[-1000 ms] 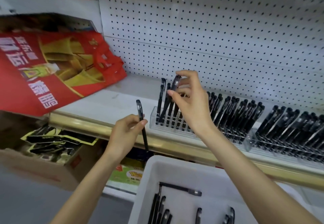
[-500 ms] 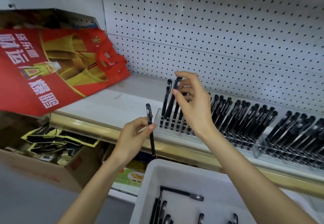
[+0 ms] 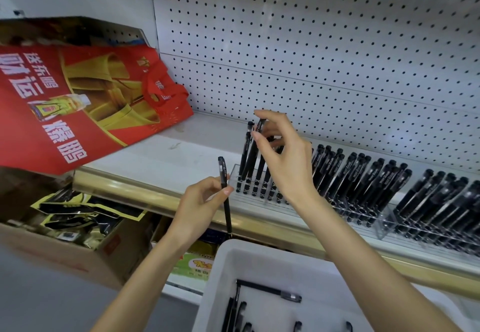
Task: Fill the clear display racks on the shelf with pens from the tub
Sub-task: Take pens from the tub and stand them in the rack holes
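A black pen [image 3: 254,147] is pinched near its cap between thumb and fingertips of the right hand [image 3: 284,161], tilted, its lower end down in the left end of the clear display rack [image 3: 255,194] on the shelf [image 3: 155,155]. A second black pen [image 3: 225,196] is held upright in the left hand [image 3: 201,205], grip clenched around its upper barrel just in front of the shelf's gold edge strip [image 3: 124,189], apart from the rack. The rack's left end is partly filled with upright pens; further right, the compartments are packed with leaning racked pens [image 3: 358,176], and a second clear rack [image 3: 441,209] at the far right is also loaded. The white tub [image 3: 228,274] sits below the shelf edge, with a few loose pens [image 3: 270,291] lying on its bottom. A red printed bag [image 3: 78,98] lies on the shelf at left, well apart from the racks. White pegboard [image 3: 311,46] backs the shelf. An open cardboard box [image 3: 65,241] sits lower left.
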Motion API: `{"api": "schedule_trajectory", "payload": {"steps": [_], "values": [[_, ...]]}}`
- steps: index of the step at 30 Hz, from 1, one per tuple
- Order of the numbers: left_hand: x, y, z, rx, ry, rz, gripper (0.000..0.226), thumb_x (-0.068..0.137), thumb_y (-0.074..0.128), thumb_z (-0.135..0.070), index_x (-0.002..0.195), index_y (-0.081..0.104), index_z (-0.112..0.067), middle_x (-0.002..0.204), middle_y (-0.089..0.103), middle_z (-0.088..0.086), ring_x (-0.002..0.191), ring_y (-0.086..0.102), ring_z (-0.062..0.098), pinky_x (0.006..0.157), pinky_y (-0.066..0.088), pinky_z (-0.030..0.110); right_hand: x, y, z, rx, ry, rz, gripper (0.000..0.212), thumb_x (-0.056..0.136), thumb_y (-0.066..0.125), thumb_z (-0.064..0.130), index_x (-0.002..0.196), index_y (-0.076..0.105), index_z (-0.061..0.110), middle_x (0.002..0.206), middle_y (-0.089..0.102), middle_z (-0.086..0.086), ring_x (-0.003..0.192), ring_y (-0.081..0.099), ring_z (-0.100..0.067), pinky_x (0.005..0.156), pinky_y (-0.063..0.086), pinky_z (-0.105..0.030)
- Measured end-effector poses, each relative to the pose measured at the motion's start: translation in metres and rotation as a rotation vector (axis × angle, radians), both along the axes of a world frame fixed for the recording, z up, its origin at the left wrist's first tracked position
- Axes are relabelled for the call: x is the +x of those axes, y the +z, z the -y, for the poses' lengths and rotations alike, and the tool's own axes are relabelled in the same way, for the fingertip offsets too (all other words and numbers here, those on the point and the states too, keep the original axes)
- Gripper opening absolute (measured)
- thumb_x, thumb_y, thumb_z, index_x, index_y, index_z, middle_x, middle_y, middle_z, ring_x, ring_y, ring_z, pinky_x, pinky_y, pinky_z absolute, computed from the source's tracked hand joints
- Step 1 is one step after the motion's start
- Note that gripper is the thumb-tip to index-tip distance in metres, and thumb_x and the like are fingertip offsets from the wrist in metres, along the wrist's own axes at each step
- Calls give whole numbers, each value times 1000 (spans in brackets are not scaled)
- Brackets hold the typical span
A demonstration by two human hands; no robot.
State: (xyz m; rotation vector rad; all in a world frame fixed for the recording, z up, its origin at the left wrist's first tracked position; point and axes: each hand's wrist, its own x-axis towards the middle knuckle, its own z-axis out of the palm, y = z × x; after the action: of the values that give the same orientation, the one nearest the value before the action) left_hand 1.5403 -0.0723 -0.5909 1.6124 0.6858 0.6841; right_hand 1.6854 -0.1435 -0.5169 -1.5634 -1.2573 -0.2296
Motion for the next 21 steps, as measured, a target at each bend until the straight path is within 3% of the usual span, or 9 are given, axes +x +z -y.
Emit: {"api": "schedule_trajectory", "payload": {"steps": [4,9,14,21], "values": [[0,2,1,-2,-3,3,19,91,62,-20,74,60,-10,99,66,-17,88,56,-22,69,37,-4,-1,5,4,11,68,-64,32,89,65,15,118,59,26,90,60,18,86,61,2,76,47,-10],[-1,1,2,-27,-18,31,24,90,62,-20,84,61,3,99,67,-20,94,56,-20,80,40,11,-2,3,3,3,62,-110,29,88,67,17,114,57,24,90,64,12,85,63,-1,77,50,-15],[-1,4,2,-49,-11,26,22,90,62,-21,83,63,0,98,67,-23,98,56,-18,89,41,19,-1,-7,1,-68,61,-96,28,87,69,16,113,59,17,89,62,13,86,61,2,74,48,-9],[-2,6,4,-79,0,49,24,90,62,-19,81,60,3,109,69,-9,106,58,-10,102,44,35,-6,-17,-2,-116,26,-20,29,84,70,10,112,64,16,94,63,5,84,60,-4,75,54,-20]]}}
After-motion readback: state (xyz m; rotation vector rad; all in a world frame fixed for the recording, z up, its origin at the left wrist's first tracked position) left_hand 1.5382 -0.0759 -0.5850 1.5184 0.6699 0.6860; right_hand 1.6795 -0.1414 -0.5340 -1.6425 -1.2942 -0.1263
